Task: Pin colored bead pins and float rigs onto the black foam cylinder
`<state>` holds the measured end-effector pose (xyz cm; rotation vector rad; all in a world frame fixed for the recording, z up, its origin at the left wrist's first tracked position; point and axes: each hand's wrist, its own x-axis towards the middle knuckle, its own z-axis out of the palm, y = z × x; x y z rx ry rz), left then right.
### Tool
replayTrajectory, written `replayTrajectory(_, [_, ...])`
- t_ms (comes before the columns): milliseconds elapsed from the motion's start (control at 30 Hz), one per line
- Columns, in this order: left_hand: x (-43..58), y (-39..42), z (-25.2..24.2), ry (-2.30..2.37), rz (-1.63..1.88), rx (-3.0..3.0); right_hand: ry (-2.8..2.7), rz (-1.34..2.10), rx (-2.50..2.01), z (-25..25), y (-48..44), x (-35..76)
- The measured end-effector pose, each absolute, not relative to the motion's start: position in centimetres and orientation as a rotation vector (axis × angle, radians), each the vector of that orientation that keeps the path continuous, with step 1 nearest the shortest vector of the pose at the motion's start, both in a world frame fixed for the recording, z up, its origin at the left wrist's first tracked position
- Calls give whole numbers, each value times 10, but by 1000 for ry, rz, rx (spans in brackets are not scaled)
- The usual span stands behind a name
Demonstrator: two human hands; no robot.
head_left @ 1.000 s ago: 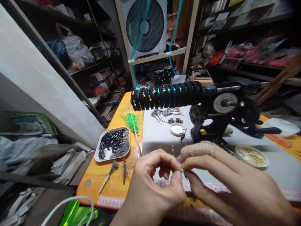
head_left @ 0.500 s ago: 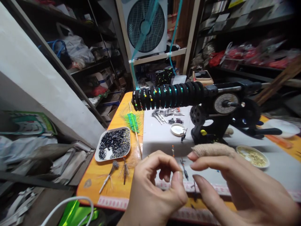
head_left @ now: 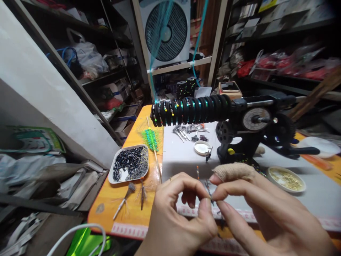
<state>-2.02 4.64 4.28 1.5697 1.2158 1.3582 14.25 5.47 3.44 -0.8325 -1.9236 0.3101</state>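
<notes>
Low in the head view, my left hand (head_left: pixel 178 217) and my right hand (head_left: pixel 255 209) meet over the table's near edge. Both pinch a tiny dark piece (head_left: pixel 209 190) between thumb and fingertips; it is too small to name. My right forefinger wears a beige wrap (head_left: pixel 233 171). Just behind stands a black hand-cranked winder (head_left: pixel 255 131). Its long arm (head_left: pixel 190 109) carries several black spools with green line and coloured beads.
A white tray of small black tubes (head_left: pixel 129 164) lies to the left on the orange table (head_left: pixel 125 209). A white cap (head_left: pixel 201 147), a dish of gold bits (head_left: pixel 286 179) and metal parts (head_left: pixel 183 131) lie on the grey mat. A fan (head_left: pixel 165 32) and cluttered shelves stand behind.
Half a second ago my right fingers had drawn apart from the left. Now they have closed back in, and both hands pinch the small piece together again.
</notes>
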Motion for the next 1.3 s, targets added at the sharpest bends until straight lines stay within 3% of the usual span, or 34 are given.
replayTrajectory(267, [-29,49,36,1114,1486,1918,-1959,173,-862,35,55,142])
replayTrajectory(600, [-38,40,28,1122,1310,1545,-1971,205,-911,25,57,147])
replayTrajectory(1000, [-37,49,32,993,1410,2419,-1994,301,-970,21,47,146])
replayTrajectory(1300, [-27,44,13,1085,1689,2088,-1940,424,-977,16,45,138])
